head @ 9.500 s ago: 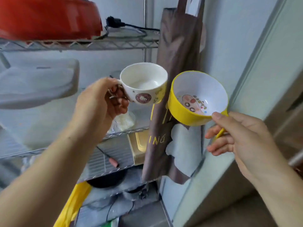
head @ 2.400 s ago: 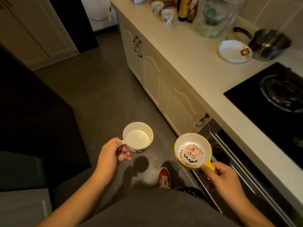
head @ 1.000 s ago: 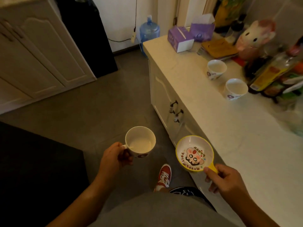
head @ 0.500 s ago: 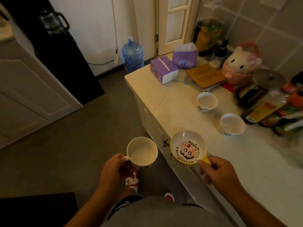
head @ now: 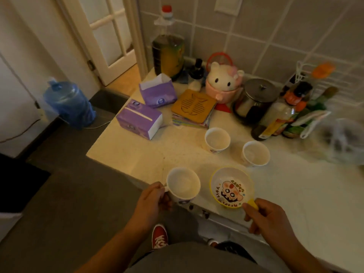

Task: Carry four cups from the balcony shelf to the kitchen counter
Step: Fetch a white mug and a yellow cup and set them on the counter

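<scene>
Head view: since half a second ago the counter (head: 137,154) has been closed in on, and both carried cups are now held over its near edge. The white mug (head: 183,185) is gripped by its handle in the left hand (head: 151,201); the yellow cup (head: 230,187) is pinched by its tab in the right hand (head: 269,219). Two white cups (head: 217,140) (head: 255,153) already stand at one o'clock, so only setting down seems left. Whether either base touches the counter cannot be told; motion blur smears the far right.
</scene>
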Available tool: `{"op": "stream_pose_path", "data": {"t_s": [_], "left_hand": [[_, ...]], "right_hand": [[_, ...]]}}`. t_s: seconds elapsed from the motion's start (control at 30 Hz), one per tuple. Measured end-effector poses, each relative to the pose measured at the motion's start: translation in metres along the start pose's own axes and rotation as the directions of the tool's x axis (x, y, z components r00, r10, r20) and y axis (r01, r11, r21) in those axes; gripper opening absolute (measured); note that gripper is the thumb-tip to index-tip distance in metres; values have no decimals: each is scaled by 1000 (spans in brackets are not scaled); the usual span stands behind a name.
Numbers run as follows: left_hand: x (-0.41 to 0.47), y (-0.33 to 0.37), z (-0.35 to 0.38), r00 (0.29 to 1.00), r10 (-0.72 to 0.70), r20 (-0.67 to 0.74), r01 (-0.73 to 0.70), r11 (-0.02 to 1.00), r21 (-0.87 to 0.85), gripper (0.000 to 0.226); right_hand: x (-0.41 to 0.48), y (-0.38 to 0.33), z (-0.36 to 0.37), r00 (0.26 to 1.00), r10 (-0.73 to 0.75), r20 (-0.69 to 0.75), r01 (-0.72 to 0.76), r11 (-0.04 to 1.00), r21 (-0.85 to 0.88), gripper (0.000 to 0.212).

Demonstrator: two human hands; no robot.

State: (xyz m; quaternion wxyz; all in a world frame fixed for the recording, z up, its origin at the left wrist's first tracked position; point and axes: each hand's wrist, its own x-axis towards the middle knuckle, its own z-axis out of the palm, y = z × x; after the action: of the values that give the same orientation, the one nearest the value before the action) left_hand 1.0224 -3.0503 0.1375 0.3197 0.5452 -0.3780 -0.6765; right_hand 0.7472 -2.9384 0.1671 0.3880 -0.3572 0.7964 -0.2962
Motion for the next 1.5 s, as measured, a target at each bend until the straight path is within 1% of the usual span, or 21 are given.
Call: {"op": "stream_pose_path", "data": {"t_s": [0.13,0.23,0.3,0.43,0.57,0.7,0.83,0.93,1.07,1.3,1.43,1.5], "left_hand": [[38,11,0,991,-47,128,35,995,95,37],[56,11,9,972,-67,224,34,989,147,39],[67,9,15,963,-84,256,38,983,178,36],[86,6,26,947,-126,297,74,981,181,35],[98,4,32,948,-112,299,36,968,248,34],[99,6,41,944,-111,309,12,952,305,33],[94,9,44,929,-136,344,18,945,326,28],[93,9,44,928,-144,343,10,931,365,22],[95,5,44,949,-95,301,-31,921,389,14],[99,-1,47,970,-19,242,-86,905,416,18],[100,-6,45,966,48,255,-173,852,494,21],[101,-7,45,962,73,263,-207,825,527,18]], "right_hand": [[-16,-4,13,982,117,-151,-110,992,57,32],[-28,-5,18,959,183,-215,-161,980,114,28],[-35,-7,19,948,204,-244,-176,976,131,24],[-42,-9,21,927,234,-293,-200,969,142,21],[-44,-9,21,919,236,-316,-204,970,130,23],[-46,-7,18,920,224,-323,-191,973,129,18],[-46,-3,12,923,215,-320,-184,975,124,17],[-46,1,8,925,196,-325,-166,979,119,16],[-45,9,2,930,182,-319,-154,982,112,18],[-43,21,-2,938,168,-302,-143,984,103,17],[-42,26,-5,942,160,-294,-134,985,105,17],[-42,29,-6,943,150,-296,-126,987,99,18]]}}
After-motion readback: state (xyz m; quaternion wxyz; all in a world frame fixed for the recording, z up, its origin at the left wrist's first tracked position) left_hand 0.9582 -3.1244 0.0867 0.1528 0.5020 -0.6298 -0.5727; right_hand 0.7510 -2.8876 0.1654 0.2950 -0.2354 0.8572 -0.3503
